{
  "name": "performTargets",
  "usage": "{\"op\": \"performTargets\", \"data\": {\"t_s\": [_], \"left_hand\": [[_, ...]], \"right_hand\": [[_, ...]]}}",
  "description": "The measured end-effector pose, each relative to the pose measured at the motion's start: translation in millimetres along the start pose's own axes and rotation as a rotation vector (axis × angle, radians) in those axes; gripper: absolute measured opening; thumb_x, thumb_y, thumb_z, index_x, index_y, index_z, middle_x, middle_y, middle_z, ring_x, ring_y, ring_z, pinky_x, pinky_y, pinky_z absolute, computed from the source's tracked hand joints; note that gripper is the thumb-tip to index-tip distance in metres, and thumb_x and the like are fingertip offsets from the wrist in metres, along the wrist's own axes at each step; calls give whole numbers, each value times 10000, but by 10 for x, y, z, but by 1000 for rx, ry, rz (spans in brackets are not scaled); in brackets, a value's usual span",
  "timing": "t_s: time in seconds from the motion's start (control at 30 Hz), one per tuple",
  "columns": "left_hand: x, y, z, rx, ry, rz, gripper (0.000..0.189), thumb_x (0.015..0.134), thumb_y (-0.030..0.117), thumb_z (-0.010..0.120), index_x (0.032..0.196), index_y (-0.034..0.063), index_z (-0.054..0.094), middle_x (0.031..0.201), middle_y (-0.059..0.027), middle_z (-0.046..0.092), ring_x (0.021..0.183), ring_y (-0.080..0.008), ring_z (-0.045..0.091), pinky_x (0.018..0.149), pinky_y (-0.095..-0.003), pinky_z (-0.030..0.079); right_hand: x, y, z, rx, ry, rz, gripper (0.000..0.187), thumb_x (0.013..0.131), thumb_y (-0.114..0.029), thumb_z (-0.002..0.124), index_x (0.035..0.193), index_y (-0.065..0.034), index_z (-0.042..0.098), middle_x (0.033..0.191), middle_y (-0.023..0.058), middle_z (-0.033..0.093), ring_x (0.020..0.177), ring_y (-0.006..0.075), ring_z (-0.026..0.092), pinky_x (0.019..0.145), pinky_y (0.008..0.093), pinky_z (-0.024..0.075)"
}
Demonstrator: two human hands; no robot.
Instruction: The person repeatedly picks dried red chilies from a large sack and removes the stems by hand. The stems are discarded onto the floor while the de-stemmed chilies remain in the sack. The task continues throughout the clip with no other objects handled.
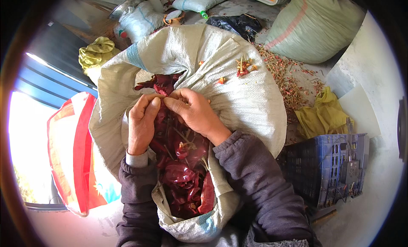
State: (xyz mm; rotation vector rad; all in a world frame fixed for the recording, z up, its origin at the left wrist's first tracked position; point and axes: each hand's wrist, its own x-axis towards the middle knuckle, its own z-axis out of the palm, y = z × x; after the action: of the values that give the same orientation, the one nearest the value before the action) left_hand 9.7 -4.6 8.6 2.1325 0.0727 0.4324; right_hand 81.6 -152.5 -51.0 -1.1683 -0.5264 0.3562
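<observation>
My left hand (143, 122) and my right hand (195, 114) meet fingertip to fingertip over a wide-mouthed woven plastic sack (245, 106). Between their thumbs and fingers is a wrinkled dried red chili pepper (161, 90), partly hidden by the fingers. Below my wrists, glossy dried red chili peppers (181, 173), some with stems, fill a woven sack mouth (191, 229) close to my body. More dark red peppers (167, 79) show just beyond my fingertips. Stem scraps with bits of red pepper (243, 68) lie on the far sack's spread rim.
A blue plastic crate (325, 170) stands at the right, beneath yellow cloth-like sacking (325, 113). Stems and red scraps (288, 84) cover the floor beside a large full sack (315, 26). A red-and-white bag (83, 157) stands left. A black plastic bag (236, 25) lies beyond.
</observation>
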Motion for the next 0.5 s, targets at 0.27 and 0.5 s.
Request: {"op": "performTargets", "data": {"t_s": [0.27,0.5], "left_hand": [[-98,-69,-2,-272,16,-47,243,1048,156,588,1207,-11,665,971,22,647,862,-66,551,816,-223,456],[-180,-101,92,-43,121,-10,293,959,114,709,1213,-26,667,1166,-93,696,1101,-174,632,963,-322,491]], "right_hand": [[-28,-81,-37,257,-92,209,202,1026,-256,629,1066,-58,635,804,-37,602,616,27,500,504,195,383],[-26,-1,34,174,43,33,154,1006,-200,645,1054,-66,586,883,-9,631,637,49,518,537,211,419]]}}
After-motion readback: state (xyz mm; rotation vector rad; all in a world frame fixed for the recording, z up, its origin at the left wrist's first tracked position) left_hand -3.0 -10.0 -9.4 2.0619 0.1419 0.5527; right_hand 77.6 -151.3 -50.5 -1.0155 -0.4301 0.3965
